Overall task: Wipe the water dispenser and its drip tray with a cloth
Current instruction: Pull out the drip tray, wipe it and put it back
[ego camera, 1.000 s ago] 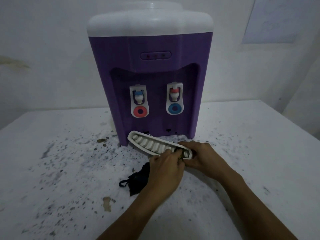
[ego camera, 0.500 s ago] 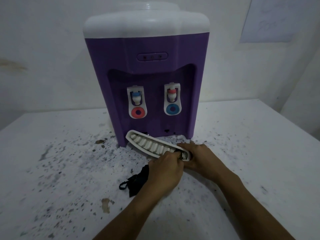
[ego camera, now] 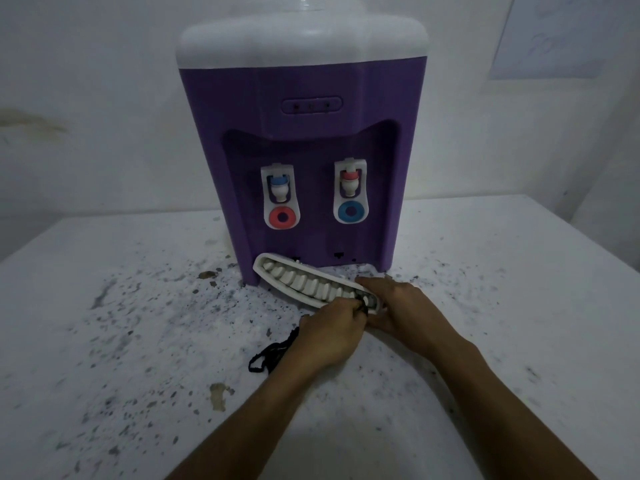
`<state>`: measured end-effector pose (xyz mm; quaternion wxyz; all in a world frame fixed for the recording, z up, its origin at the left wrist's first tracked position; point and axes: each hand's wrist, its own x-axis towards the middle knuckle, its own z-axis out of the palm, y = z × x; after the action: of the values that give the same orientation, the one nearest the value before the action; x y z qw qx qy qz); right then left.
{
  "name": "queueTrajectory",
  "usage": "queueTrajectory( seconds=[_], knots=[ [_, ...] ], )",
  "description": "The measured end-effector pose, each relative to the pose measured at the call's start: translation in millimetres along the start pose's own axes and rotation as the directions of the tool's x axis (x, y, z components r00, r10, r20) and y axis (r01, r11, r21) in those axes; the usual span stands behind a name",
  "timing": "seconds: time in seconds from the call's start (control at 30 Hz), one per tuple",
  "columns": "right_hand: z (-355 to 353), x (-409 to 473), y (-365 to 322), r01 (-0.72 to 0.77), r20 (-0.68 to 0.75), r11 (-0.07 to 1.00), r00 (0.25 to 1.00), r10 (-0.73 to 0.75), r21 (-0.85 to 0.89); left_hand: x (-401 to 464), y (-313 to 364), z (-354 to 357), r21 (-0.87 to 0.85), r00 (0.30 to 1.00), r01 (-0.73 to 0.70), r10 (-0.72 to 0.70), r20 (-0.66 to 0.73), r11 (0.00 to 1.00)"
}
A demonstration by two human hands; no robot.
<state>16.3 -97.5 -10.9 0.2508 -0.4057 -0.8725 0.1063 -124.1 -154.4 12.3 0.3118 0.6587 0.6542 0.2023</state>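
Note:
A purple water dispenser (ego camera: 304,140) with a white top and two taps stands at the back of the table. Its white ribbed drip tray (ego camera: 304,284) is off the dispenser and tilted up in front of its base. My right hand (ego camera: 405,308) grips the tray's right end. My left hand (ego camera: 329,337) holds a black cloth (ego camera: 273,351) and presses a bit of it against the tray's right end. Most of the cloth hangs out below and to the left of that hand onto the table.
The white table (ego camera: 138,341) is speckled with dark grime, with a brown spot (ego camera: 218,394) near the front. A white wall stands close behind the dispenser. A pale sheet (ego camera: 561,32) hangs on the wall at the upper right.
Both hands stay at the tray's right end, the left one making small rubbing moves with the cloth. The view has shifted slightly. The tray stays tilted in the same place.

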Motion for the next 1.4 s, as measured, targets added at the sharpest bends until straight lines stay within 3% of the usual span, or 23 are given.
queueTrajectory(
  seconds=[0.23, 0.37, 0.43, 0.63, 0.77, 1.03, 1.2, 1.4],
  knots=[
    [1.1, -1.0, 2.7, 0.024, 0.017, 0.999, 1.0, -0.025, 0.037, -3.0, -4.2, -8.0, 0.247, 0.994, -0.085, 0.099, -0.047, 0.965],
    [-7.6, -2.4, 6.4, 0.022, 0.061, 0.998, 0.998, -0.025, 0.06, -8.0, 0.3, -1.3, 0.478, 0.973, -0.11, 0.192, -0.127, 0.872],
    [-10.6, -3.0, 4.5, 0.021, 0.072, 0.997, 0.997, -0.026, 0.069, -9.0, -0.5, -1.6, 0.509, 0.966, -0.109, 0.212, -0.15, 0.854],
    [-8.3, -2.7, 8.6, 0.017, 0.06, 0.995, 0.998, -0.024, 0.103, -16.2, -12.8, -19.0, 0.46, 0.926, -0.183, 0.31, -0.217, 0.869],
    [-5.9, -4.1, 11.9, 0.007, 0.058, 0.993, 0.998, -0.014, 0.118, -10.8, -15.4, -21.1, 0.412, 0.902, -0.153, 0.298, -0.313, 0.898],
    [-4.5, -5.3, 14.8, -0.038, 0.047, 0.98, 0.998, 0.029, 0.197, -9.9, -16.0, -17.6, 0.328, 0.901, -0.164, 0.277, -0.335, 0.93],
    [-5.7, -3.5, 14.8, -0.007, -0.031, 0.964, 0.999, 0.016, 0.267, -11.9, -7.9, -6.9, 0.214, 0.906, -0.296, 0.344, -0.247, 0.931],
    [-5.5, -2.9, 16.0, 0.037, -0.066, 0.955, 0.998, -0.018, 0.295, -7.7, -0.2, 9.1, 0.117, 0.936, -0.285, 0.302, -0.179, 0.951]
  ],
)
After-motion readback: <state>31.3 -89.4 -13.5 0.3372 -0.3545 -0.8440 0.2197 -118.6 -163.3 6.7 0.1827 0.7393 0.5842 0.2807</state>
